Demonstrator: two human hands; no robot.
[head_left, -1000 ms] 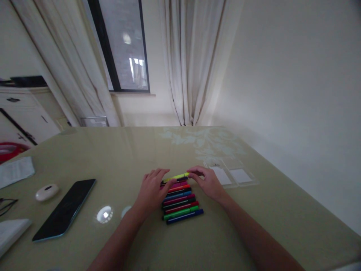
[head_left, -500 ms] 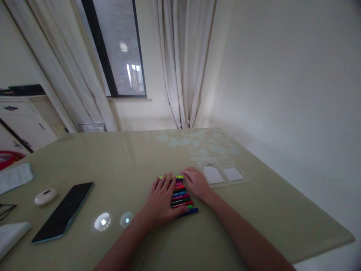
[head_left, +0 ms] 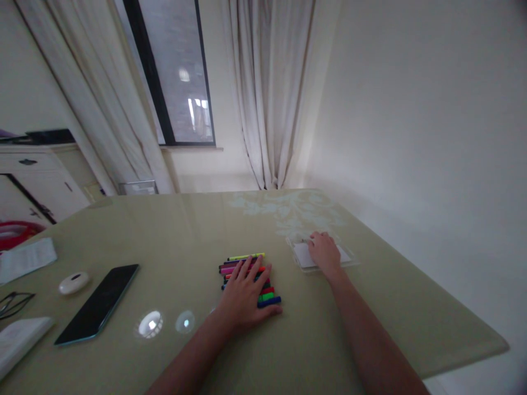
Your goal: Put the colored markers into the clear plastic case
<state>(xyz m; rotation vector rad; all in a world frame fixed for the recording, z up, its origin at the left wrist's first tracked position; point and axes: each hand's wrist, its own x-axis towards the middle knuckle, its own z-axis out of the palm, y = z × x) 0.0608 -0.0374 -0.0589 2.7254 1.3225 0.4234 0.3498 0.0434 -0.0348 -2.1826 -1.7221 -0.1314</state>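
My left hand [head_left: 246,293] lies spread over a row of coloured felt-tip pens [head_left: 267,298], its fingers apart and its thumb out to the right. The pens lie side by side on the table; yellow is at the far end, dark blue at the near end. Part of the row is hidden under my palm. My right hand [head_left: 326,255] reaches over a clear plastic case [head_left: 305,267] with white inserts. Its slightly bent fingers rest on or just above the middle of the case, and no grip on it shows.
Left on the greenish table [head_left: 173,236] lie a dark phone [head_left: 99,304], a small white oval case [head_left: 74,282], glasses [head_left: 14,304], a white box [head_left: 22,340] and a pale packet [head_left: 28,258]. A wall [head_left: 432,192] runs along the table's right side.
My right hand has left the pens' right ends and moved right onto the plastic case. My left hand has shifted over the pens, whose left ends now show, with the row less even.
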